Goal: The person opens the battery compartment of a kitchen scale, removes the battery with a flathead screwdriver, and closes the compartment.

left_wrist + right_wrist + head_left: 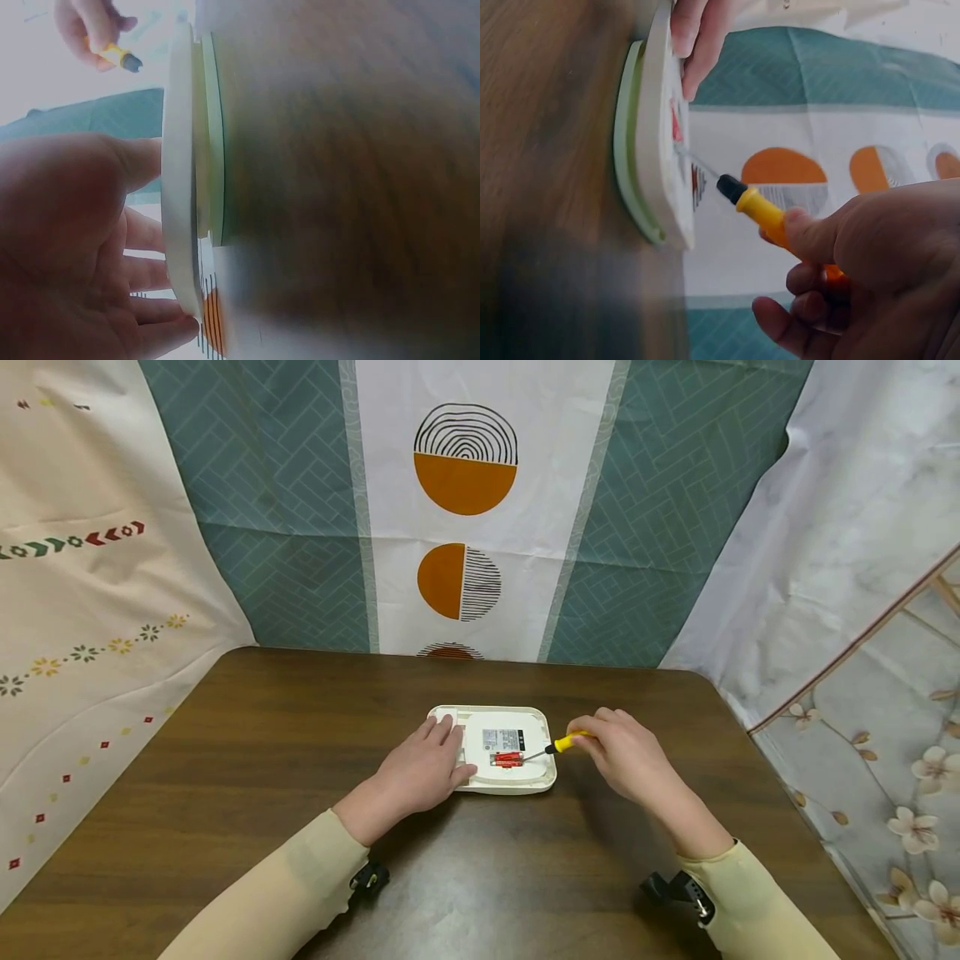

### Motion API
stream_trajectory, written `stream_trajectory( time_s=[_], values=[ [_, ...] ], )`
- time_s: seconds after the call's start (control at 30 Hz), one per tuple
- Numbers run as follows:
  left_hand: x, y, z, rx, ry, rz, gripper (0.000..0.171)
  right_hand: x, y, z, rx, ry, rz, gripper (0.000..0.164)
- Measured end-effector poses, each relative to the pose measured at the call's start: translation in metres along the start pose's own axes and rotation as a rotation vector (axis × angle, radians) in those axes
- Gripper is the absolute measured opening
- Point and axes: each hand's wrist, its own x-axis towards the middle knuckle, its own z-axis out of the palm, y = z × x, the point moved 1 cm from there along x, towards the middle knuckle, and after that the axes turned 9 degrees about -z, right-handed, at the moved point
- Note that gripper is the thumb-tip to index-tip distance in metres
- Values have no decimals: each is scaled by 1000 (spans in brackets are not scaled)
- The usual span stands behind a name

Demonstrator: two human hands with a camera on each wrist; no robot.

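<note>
A white, rounded rectangular device [536, 781] lies on the table with its underside up, showing a grey label [501, 740] and red batteries [507, 759] in a small bay. My left hand [423, 764] rests flat on the device's left end, fingers spread over its surface. In my right hand [621, 752] is a screwdriver [562, 743] with a yellow handle and black collar, gripped between thumb and fingers. Its thin metal tip reaches the right end of the batteries. In the right wrist view the screwdriver [761, 214] slants toward the device [656, 127], whose lower side has a pale green rim.
The dark brown wooden table [300, 710] extends around the device. Behind it hangs a patterned cloth [480, 527] in teal and white with orange half circles. Cream cloth [90, 610] hangs at the left and floral cloth [885, 760] at the right.
</note>
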Motion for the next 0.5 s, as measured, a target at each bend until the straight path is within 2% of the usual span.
stream_trajectory(
  time_s=[0.5],
  values=[
    [2, 0, 1, -6, -8, -16, 79, -4, 22, 8, 160, -77, 125, 13]
  ],
)
